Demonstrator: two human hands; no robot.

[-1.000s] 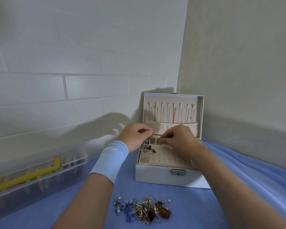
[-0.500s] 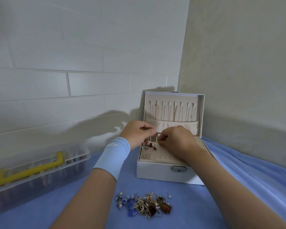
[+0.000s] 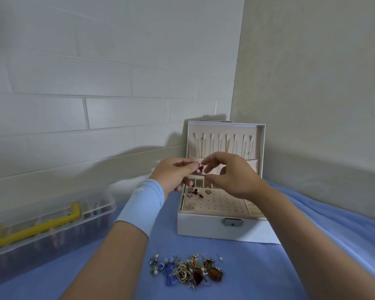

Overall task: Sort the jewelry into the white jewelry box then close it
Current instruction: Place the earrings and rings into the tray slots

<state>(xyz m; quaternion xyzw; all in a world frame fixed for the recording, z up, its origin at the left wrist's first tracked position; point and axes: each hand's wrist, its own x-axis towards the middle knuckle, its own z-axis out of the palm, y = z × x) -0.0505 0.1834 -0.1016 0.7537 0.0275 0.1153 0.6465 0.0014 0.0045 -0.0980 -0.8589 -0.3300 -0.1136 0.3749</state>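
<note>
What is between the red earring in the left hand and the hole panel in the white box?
Nothing visible. The left hand pinches the red earring over the back of the open box; the hole panel below is mostly bare, a few earrings at its far-left corner. The right hand hovers beside the earring.

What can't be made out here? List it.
Head view:
Rear compartments of the white square jewelry box: hidden behind left hand and right hand.
Clear plastic case with yellow handle: contents blurred, left end cut off by frame.
Tangled jewelry pile: pieces overlap, too small to count.
Right hand's fingers: whether they pinch anything, too small.
</note>
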